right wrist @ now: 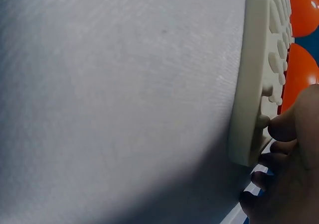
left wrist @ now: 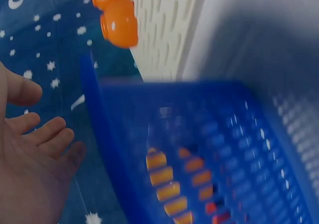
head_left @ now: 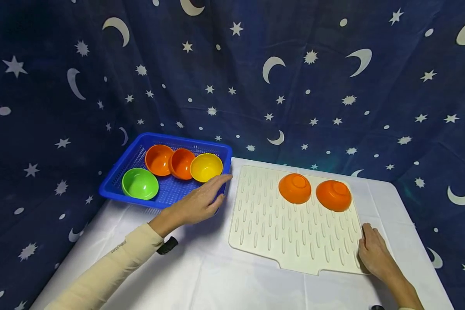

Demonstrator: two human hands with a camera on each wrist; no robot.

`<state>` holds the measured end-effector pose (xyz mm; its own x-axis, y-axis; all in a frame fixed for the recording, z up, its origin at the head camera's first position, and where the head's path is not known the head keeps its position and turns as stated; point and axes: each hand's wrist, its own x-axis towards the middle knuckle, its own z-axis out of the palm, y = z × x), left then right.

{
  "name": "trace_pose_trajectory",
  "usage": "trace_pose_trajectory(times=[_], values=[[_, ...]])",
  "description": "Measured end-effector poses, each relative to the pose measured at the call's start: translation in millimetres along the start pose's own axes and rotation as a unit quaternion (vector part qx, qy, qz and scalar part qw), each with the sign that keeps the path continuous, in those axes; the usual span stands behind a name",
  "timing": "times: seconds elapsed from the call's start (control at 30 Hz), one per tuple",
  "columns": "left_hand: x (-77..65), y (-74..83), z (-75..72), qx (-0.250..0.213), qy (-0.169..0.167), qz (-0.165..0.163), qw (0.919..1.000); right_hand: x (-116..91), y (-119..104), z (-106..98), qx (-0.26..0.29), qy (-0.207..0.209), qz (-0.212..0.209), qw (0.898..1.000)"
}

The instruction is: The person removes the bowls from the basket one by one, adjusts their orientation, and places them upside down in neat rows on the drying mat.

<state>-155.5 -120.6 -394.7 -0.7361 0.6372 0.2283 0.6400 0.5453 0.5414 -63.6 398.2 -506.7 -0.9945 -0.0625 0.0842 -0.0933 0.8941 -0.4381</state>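
My left hand (head_left: 195, 204) hovers by the right side of a blue plastic basket (head_left: 186, 140), fingers extended and holding nothing. In the basket sit a green bowl (head_left: 140, 184), two orange bowls (head_left: 158, 160) and a yellow bowl (head_left: 206, 168). A cream ridged drying board (head_left: 290, 254) lies flat to the right. Two orange bowls (head_left: 295, 188) rest upside down near its far edge. My right hand (head_left: 377, 254) is at the board's right edge; in the right wrist view its thumb touches the board's top and the other fingers lie beyond the edge, partly hidden.
A white cloth (head_left: 217, 280) covers the table. Behind and at both sides hangs a dark blue curtain (head_left: 248, 99) with moons and stars. The basket's raised wall stands between its bowls and the board.
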Motion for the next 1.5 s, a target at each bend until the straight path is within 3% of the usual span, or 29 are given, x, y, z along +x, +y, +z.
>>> trace_pose_trajectory(times=[0.13,0.33,0.6,0.7,0.8,0.9,1.0,1.27,1.5], values=[[2.3,-11.6,-18.0,-0.001,0.002,-0.018,0.9998,0,4,0,0.0,-0.007,-0.012,1.0],[10.8,-23.6,-49.8,-0.051,0.017,-0.071,0.996,0,9,-3,0.015,-0.022,-0.019,0.999],[37.0,-35.9,-75.8,-0.084,0.011,-0.136,0.987,-7,19,-9,0.039,-0.026,-0.014,0.999],[49.4,-44.8,-80.2,-0.073,-0.017,-0.163,0.9838,-8,21,-11,0.038,-0.025,-0.019,0.999],[58.8,-55.6,-81.6,-0.041,-0.072,-0.207,0.9748,-6,20,-13,0.047,-0.034,-0.021,0.998],[63.0,-67.4,-79.4,-0.011,-0.132,-0.252,0.9585,-2,16,-17,0.064,-0.062,-0.012,0.996],[64.9,-77.2,-73.3,0.005,-0.17,-0.282,0.9442,1,13,-20,0.075,-0.09,0.005,0.993],[72.8,-89.7,-56.1,0.066,-0.208,-0.305,0.9271,8,10,-23,0.072,-0.098,0.002,0.993],[74.3,-95.3,-41.9,0.15,-0.186,-0.298,0.9241,2,14,-17,0.062,-0.082,-0.007,0.995]])
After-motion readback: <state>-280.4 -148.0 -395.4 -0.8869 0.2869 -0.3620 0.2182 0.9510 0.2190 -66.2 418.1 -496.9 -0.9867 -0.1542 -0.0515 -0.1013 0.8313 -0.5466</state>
